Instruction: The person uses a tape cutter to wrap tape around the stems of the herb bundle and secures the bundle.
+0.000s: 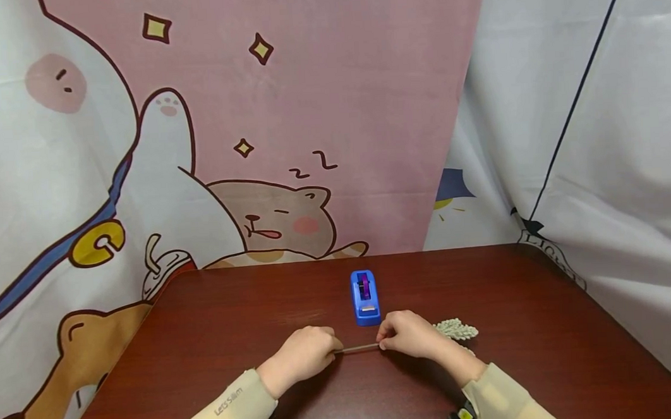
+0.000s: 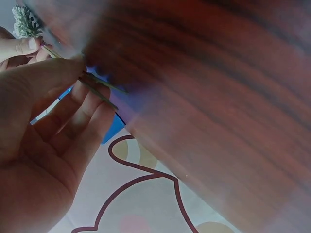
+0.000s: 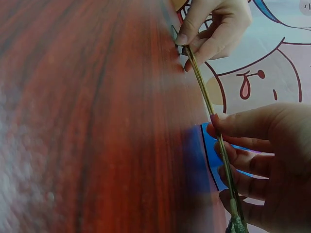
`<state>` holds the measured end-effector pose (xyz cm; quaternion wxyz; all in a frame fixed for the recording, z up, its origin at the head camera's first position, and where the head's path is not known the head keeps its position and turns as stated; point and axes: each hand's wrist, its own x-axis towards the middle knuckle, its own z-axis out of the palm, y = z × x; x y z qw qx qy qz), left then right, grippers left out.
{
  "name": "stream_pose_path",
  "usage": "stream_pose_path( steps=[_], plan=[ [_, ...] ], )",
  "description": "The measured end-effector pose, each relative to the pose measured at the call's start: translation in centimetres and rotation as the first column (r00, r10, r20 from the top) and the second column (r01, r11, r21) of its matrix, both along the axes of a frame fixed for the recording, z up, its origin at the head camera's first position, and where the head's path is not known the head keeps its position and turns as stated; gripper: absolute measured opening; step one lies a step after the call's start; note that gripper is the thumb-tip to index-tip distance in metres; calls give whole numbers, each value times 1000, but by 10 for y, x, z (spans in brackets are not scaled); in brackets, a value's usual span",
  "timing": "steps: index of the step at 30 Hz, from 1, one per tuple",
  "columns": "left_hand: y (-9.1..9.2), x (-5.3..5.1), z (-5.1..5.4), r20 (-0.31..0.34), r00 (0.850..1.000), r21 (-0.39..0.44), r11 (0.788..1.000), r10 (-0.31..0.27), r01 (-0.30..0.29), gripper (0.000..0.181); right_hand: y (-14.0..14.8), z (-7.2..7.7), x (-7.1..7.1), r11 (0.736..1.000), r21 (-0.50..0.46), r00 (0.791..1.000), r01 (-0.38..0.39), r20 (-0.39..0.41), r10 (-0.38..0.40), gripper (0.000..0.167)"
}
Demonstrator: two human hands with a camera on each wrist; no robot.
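Note:
Thin brownish-green stems [image 1: 358, 348] stretch sideways between the two hands, low over the table. My left hand [image 1: 307, 352] pinches them near their cut ends, where two separate tips [image 2: 99, 92] stick out past the fingers in the left wrist view. Farther along, my right hand [image 1: 407, 334] pinches the same stems between thumb and fingertips, its other fingers lying along them in the right wrist view. Pale green, textured flower heads [image 1: 457, 329] poke out beyond the right hand; the wrist partly covers them. Just past the hands stands a blue tape dispenser [image 1: 365, 298] with a purple roll.
The dark red-brown wooden table [image 1: 233, 316] ends at a cartoon-printed cloth [image 1: 353, 120] behind it. A whitish cloth [image 1: 612, 157] hangs along the right side. A black device [image 1: 460, 418] with a yellow-green label sits by the right sleeve.

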<state>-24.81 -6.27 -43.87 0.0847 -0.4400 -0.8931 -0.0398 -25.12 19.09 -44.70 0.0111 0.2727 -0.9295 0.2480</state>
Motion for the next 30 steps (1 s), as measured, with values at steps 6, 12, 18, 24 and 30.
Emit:
stream_pose_path(
  steps=[6,12,18,24,30],
  plan=[
    [-1,1,-1,-12,1000,-20,1000,17,-18,11,-1,3,2,1000,-13,1000,-3,25,3,8],
    [-2,0,-1,-13,1000,-25,1000,19,-19,8,0,7,2,1000,-29,1000,-10,16,11,5],
    [-4,-2,1,-6,1000,-15,1000,17,-17,7,8,10,-7,999,-44,1000,-6,-6,6,5],
    [-14,-11,12,3,1000,3,1000,22,-22,9,23,25,-15,999,-32,1000,26,4,-26,5],
    [-33,-25,37,15,995,58,993,103,-104,19,41,42,-24,995,-33,996,91,-14,-92,10]
  ],
)
